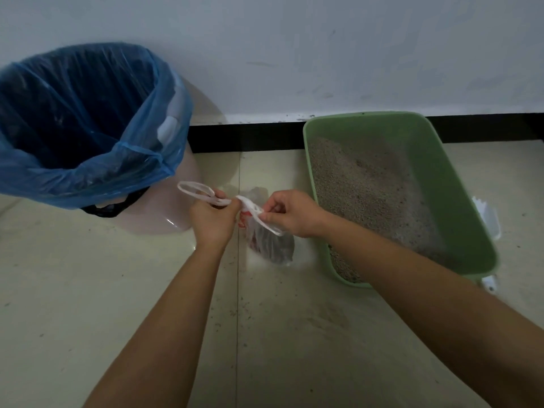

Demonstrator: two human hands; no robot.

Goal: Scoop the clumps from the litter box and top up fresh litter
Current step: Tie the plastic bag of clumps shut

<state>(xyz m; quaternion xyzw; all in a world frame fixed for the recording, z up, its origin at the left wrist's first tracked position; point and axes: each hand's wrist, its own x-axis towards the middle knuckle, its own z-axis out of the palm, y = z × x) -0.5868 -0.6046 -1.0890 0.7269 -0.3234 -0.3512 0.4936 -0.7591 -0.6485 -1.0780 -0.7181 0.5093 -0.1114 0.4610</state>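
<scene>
**A:** Between the bin [141,160] and the litter box [450,201], what's going on?

**B:** The small plastic bag [270,242] of clumps sits low by the floor. The left hand [213,219] grips one handle and the right hand [290,214] pinches the other. I'd say it's being tied off.

**A:** Next?

**B:** Probably cinch the knot, drop it in the bin, then top up. No fresh litter in view.

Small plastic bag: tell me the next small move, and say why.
Probably pull the two handles apart to cinch a knot. The left hand grips one handle and the fingers of the right hand pinch the other. The handles meet above the bag, which holds dark contents. The blue-lined bin stands open beside it, ready for the tied bag.
</scene>
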